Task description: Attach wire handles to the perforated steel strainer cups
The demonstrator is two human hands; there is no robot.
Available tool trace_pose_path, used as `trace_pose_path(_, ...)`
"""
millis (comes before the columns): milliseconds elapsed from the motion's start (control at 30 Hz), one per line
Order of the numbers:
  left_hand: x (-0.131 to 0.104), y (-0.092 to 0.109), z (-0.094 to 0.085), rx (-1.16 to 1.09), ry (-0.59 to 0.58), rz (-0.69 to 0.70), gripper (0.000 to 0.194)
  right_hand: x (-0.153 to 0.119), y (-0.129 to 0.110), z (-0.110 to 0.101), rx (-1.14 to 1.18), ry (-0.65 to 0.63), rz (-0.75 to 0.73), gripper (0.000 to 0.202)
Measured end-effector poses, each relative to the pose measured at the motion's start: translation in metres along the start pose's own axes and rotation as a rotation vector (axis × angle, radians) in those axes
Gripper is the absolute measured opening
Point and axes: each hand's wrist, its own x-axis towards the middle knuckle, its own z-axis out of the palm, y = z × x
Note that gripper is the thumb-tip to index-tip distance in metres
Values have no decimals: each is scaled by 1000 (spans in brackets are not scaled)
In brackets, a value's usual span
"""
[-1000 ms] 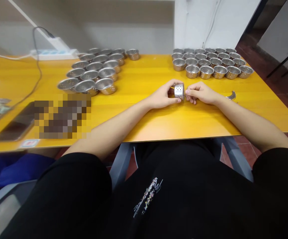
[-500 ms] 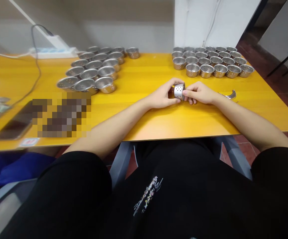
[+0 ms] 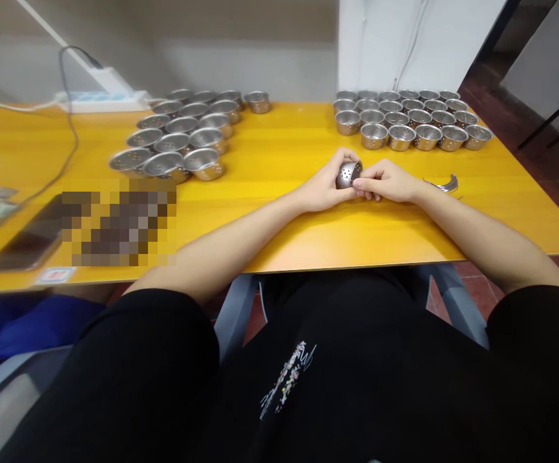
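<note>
A small perforated metal cup (image 3: 347,174) is held on its side above the yellow table (image 3: 308,241). My left hand (image 3: 325,184) wraps round it from the left, thumb below and fingers above. At its right edge, the pinched fingers of my right hand (image 3: 386,181) touch the cup; whether they also grip something small cannot be made out. Thin metal strips (image 3: 447,185) lie just right of my right hand. Rows of similar cups (image 3: 428,136) stand behind my hands at the right, and another group of cups (image 3: 204,163) stands at the left.
One cup (image 3: 258,101) stands apart at the back. A power strip (image 3: 103,101) with a dark cable lies at the back left. Nearer are a dark phone (image 3: 28,241), a blurred-out object (image 3: 127,228) and a small card (image 3: 56,275). Blue cloth shows below the table's left edge.
The cup has been tilted in my hands, so its open side now faces more toward the right. My left hand has moved slightly right, closer to my right hand.
</note>
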Motion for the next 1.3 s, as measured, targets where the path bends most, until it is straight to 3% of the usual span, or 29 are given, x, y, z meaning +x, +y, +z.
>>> trace_pose_path(133,-1,-1,-2,-9,-30,-1,98,2,1,0,-32,27,2,64)
trace_pose_path(267,-1,4,-3,77,0,49,87,4,-4,5,-94,74,13,55)
trace_pose_path(667,-2,0,-6,139,-8,112,86,4,-3,7,-120,62,-48,63)
trace_pose_path(1000,-2,4,-8,194,-31,128,87,5,-16,12,-220,114,42,54)
trace_pose_path(1300,-2,5,-10,215,-26,104,91,5,-13,9,-212,75,13,56)
